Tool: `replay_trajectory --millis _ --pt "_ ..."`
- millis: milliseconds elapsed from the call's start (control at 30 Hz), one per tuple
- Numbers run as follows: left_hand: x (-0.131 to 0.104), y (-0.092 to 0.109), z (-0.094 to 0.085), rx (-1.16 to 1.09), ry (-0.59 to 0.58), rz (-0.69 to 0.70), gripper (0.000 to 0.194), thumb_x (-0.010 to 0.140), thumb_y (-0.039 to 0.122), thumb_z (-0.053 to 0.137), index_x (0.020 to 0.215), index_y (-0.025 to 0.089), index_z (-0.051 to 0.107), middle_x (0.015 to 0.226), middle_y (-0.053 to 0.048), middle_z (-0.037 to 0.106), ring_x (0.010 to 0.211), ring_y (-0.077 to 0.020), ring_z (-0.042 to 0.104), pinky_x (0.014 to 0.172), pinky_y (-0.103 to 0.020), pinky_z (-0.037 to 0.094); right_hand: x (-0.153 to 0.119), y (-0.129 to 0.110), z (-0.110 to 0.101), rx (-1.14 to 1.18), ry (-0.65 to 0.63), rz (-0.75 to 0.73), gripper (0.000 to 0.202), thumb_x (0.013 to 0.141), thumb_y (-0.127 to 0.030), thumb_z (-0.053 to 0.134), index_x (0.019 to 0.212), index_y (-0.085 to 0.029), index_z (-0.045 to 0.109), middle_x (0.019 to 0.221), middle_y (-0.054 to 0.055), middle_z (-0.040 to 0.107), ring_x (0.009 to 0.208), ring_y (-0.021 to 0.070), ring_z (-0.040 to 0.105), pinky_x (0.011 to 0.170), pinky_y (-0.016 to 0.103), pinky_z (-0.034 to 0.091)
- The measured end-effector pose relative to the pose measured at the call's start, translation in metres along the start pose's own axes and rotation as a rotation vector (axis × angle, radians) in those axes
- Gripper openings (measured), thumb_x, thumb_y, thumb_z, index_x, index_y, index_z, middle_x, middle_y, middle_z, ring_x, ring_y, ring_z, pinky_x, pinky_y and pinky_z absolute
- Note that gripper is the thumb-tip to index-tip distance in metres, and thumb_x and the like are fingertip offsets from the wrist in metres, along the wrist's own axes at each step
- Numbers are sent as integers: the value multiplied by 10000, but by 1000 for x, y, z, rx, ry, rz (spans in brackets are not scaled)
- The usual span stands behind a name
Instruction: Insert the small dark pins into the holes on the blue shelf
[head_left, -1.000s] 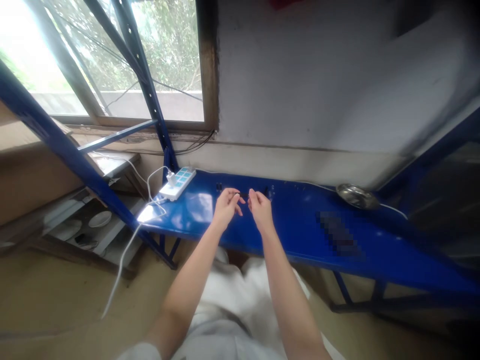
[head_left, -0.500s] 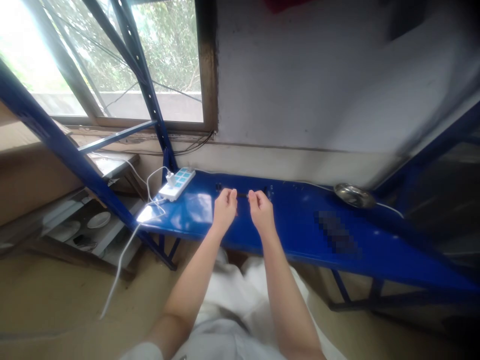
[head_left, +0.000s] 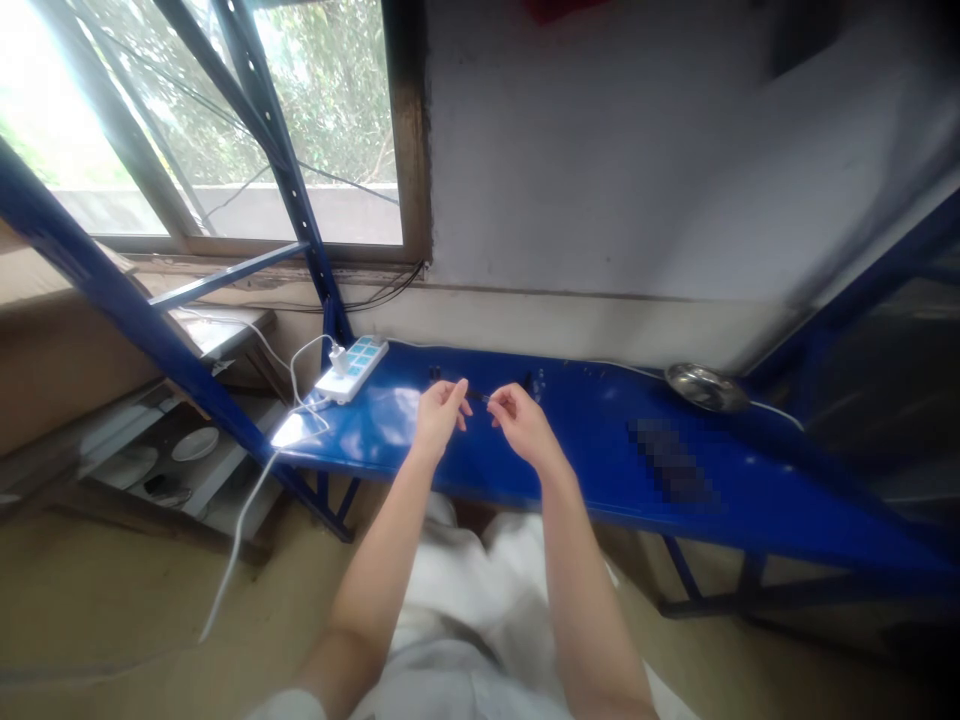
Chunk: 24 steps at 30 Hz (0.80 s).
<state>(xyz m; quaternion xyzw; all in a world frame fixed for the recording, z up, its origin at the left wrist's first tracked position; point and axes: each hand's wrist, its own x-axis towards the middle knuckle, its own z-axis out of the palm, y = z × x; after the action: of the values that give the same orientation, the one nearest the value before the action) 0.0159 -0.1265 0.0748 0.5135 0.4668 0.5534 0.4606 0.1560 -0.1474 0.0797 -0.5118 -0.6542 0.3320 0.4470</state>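
Above the blue table [head_left: 600, 450], both hands pinch a thin, dark, stick-like piece [head_left: 478, 397] that spans the gap between them. Its exact kind is too small to make out. My left hand [head_left: 441, 412] is closed on its left end, thumb on top. On its right end, the fingertips of my right hand [head_left: 519, 420] are pressed together. Small dark pieces [head_left: 435, 373] lie on the table behind my left hand. Another dark piece [head_left: 527, 383] and some small clear bits [head_left: 540, 378] lie behind my right hand.
A white power strip [head_left: 354, 368] with a plug and cable sits at the table's left end. A shiny metal dish [head_left: 705, 387] stands at the back right, near a blurred-out dark object [head_left: 673, 460]. Blue shelf posts [head_left: 289, 190] rise at the left.
My right hand has turned and its wrist has swung outward to the right. My left hand has tilted, its fingers loosening a little. The dark piece stays between them, now slightly slanted.
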Motion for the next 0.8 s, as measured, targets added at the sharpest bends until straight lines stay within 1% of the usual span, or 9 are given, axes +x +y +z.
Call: replay_trajectory --millis 167,233,300,367,433,500,600,667,800 --pt "2 -1 -2 19 -3 -1 337 737 474 579 746 141 524 556 16 579 350 -46 453 378 -166 333 3 1 -1 -21 -76 27 186 805 -361 487 884 -206 552 794 18 629 627 120 568 649 286 474" --pt "4 -4 -3 19 43 13 335 745 477 567 737 146 516 545 24 571 343 -45 447 373 -165 323 3 3 -2 -88 -74 7 162 806 -337 491 861 -209 573 801 22 630 665 129 573 674 293 470" --pt "6 -7 -6 12 114 37 338 752 486 554 729 151 509 537 30 561 342 -45 443 368 -165 314 4 7 -5 -173 -22 -33 139 801 -311 496 824 -208 587 831 31 615 722 142 568 705 302 463" --pt "8 -8 -9 16 142 47 338 745 485 563 724 151 510 533 30 556 348 -45 442 370 -166 313 6 13 -8 -227 76 -59 140 796 -299 495 807 -200 594 861 43 587 754 149 555 723 307 457" --pt "9 -7 -8 43 91 47 335 730 474 586 718 146 521 536 21 565 362 -46 446 381 -166 325 9 17 -11 -227 163 -57 157 794 -305 492 810 -189 596 867 51 567 753 150 545 719 303 454" --pt "9 -5 -4 70 12 59 335 723 468 596 712 140 529 548 10 579 374 -45 447 395 -167 341 11 16 -11 -201 183 -62 169 791 -321 498 810 -184 595 854 51 564 739 147 537 707 295 451" --pt "10 0 7 65 -64 103 337 732 471 583 718 139 524 561 9 581 383 -42 447 406 -166 352 14 11 -10 -176 123 -84 175 776 -341 519 808 -187 594 818 40 575 706 141 524 683 287 446" --pt "12 2 13 54 -98 127 325 741 463 575 734 142 524 567 15 574 392 -42 456 415 -166 359 15 8 -10 -145 73 -56 181 773 -346 523 827 -187 592 793 30 593 684 135 529 667 282 443" --pt "18 6 17 98 -201 137 275 752 413 577 783 141 547 586 19 564 400 -46 478 427 -175 380 14 7 -15 -118 41 -7 175 773 -339 521 824 -183 583 761 22 619 662 129 547 646 273 436"
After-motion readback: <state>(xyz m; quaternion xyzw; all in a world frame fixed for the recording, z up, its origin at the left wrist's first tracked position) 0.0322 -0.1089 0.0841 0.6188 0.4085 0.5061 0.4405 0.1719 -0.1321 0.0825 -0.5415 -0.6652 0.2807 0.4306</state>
